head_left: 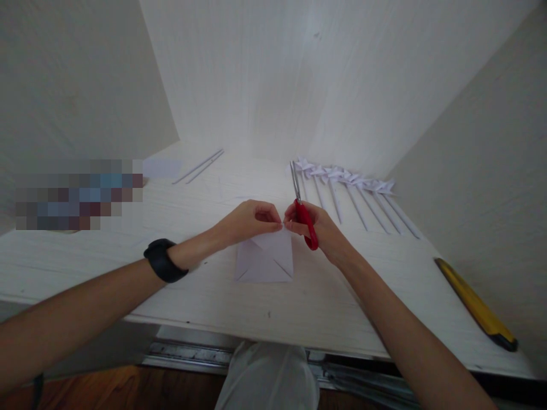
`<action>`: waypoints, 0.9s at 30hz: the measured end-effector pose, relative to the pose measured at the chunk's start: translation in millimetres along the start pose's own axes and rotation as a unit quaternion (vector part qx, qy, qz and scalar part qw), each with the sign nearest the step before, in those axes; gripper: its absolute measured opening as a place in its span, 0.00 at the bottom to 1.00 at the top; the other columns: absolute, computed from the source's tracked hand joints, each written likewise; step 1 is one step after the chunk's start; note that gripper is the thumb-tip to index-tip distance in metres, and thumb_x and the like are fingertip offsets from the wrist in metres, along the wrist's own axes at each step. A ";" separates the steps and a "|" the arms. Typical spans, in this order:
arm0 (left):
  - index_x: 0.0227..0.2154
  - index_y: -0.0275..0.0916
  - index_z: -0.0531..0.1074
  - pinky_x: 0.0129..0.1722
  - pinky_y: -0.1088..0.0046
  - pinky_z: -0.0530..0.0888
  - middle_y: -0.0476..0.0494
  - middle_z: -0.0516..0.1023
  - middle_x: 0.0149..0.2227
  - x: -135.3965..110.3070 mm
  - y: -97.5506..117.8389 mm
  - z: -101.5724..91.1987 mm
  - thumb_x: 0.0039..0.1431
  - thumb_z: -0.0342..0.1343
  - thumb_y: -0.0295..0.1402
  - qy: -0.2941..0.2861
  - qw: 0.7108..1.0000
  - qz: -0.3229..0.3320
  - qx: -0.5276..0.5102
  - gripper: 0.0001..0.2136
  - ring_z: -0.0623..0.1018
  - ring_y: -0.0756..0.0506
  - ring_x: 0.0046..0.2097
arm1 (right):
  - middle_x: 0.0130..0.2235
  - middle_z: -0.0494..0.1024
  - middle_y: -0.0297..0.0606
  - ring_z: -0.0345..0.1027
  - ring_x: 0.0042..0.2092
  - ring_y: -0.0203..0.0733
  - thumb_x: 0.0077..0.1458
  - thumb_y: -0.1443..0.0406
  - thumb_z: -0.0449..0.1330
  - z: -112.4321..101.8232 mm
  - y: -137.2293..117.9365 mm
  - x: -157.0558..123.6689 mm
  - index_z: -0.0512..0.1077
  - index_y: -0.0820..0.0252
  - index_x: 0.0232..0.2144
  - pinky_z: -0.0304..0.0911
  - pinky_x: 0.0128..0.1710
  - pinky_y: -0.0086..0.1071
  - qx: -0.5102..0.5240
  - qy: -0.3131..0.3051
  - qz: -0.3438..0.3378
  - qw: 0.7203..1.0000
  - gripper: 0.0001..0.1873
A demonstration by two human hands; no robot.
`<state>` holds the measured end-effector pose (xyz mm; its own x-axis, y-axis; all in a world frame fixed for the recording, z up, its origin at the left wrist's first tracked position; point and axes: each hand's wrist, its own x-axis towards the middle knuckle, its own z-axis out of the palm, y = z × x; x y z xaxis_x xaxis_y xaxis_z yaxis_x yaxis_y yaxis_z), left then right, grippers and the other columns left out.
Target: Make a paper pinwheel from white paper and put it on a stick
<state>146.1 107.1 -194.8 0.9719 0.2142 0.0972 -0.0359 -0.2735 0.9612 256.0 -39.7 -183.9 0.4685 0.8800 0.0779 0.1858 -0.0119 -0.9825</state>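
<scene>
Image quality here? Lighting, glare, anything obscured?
Head view: dim light, a brighter patch high on the back wall; head view: the white paper has little contrast against the white tabletop; head view: mosaic blocks at left hide what lies there.

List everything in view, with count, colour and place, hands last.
paper square: one, white, table centre, at the fingertips
scissors: one, red handles, in the right hand
paper pinwheels: about seven, white, overlapping, back right
paper sticks: two, white, back left
paper sheet: one, white, far left
pixelated patch: one, mixed colours, left; contents unreadable
apparent utility knife: one, yellow and black, right
table: one, white, below everything listed
panels: three, whitish, left, back, right
floor: brown, bottom
wristband: one, black, left wrist
clothed leg: one, pale, bottom centre
left hand; right hand: two, bare, centre
</scene>
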 end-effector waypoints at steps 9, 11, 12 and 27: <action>0.23 0.35 0.74 0.32 0.74 0.69 0.50 0.76 0.25 2.8 -3.6 -0.1 0.45 0.61 0.33 -0.013 1.000 0.003 -0.018 0.06 0.74 0.51 0.29 | 0.26 0.69 0.29 0.59 0.27 0.30 0.42 0.67 0.64 -0.8 3.3 0.4 0.68 0.61 0.29 0.52 0.25 0.27 -0.003 -0.007 -0.003 1.000 0.10; 0.23 0.35 0.74 0.32 0.74 0.69 0.50 0.76 0.24 2.8 -2.6 0.0 0.44 0.61 0.32 -0.012 0.999 -0.005 -0.029 0.05 0.74 0.51 0.28 | 0.26 0.67 0.29 0.57 0.26 0.29 0.42 0.67 0.64 -0.6 3.5 0.6 0.68 0.61 0.29 0.51 0.25 0.27 -0.007 -0.003 -0.003 1.000 0.10; 0.22 0.35 0.74 0.31 0.74 0.68 0.50 0.76 0.23 2.8 -2.0 0.0 0.43 0.62 0.32 -0.010 0.999 -0.011 -0.033 0.05 0.74 0.51 0.28 | 0.26 0.67 0.28 0.56 0.26 0.29 0.42 0.66 0.65 -0.5 3.5 0.7 0.68 0.61 0.29 0.51 0.24 0.27 -0.010 0.000 -0.005 1.000 0.10; 0.26 0.35 0.76 0.32 0.73 0.70 0.47 0.79 0.27 0.6 -3.5 0.3 0.45 0.61 0.35 -0.005 0.999 -0.038 -0.005 0.08 0.76 0.49 0.30 | 0.28 0.69 0.30 0.60 0.28 0.31 0.39 0.64 0.67 -0.6 9.2 3.1 0.68 0.60 0.28 0.56 0.27 0.28 -0.010 0.018 -0.012 1.000 0.14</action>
<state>146.8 107.9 -198.2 0.9743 0.2242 0.0213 0.0359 -0.2483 0.9680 259.6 -37.5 -192.5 0.4951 0.8621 0.1081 0.2150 -0.0011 -0.9766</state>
